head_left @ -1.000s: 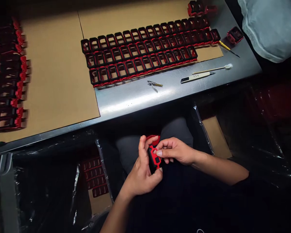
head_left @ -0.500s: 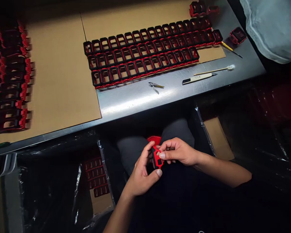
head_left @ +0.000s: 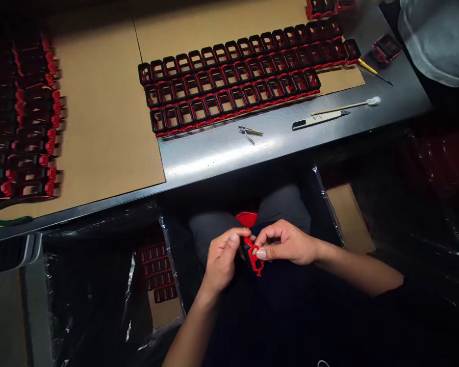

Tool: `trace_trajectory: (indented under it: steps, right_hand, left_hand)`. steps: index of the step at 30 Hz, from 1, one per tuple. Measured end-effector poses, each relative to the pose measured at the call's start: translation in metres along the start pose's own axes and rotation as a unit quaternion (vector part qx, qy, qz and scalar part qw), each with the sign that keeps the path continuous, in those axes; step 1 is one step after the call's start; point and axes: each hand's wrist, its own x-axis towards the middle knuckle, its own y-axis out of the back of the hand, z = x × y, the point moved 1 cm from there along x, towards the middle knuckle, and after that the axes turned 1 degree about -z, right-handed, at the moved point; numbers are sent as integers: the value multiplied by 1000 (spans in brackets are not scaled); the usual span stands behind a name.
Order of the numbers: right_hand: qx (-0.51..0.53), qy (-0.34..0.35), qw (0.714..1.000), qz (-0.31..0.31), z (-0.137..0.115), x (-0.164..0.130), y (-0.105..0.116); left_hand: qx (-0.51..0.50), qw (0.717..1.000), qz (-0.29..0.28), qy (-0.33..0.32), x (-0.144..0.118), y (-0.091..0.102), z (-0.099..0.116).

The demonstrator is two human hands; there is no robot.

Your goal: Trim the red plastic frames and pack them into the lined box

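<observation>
Part (head_left: pixel 253 261): red front, black body, cut-out, narrow tip at near end; located in front of the table (head_left: pixel 210 159). Right hand (head_left: pixel 287 244) pinches it, thumb across the red. Left hand (head_left: pixel 221 257): fingertips at the part's far end; whether gripping cannot be told. Back hidden, front partly covered.

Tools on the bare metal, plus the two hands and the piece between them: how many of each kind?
Nail clipper: 1
Craft knife: 1
White-tipped stick: 1
Yellow-handled tool: 1
Hands: 2 (left hand, right hand)
Red-and-black piece: 1
Total: 7
</observation>
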Motion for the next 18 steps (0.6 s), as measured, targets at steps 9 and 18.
trace_trajectory:
  steps: [9, 18]
  right_hand:
    - [-186, 166, 967, 49, -5, -4, 3]
    - [-332, 365, 869, 30, 0, 7, 2]
  left_hand:
    - [-39, 997, -11, 62, -19, 9, 3]
    - [117, 992, -12, 54, -45, 0, 21]
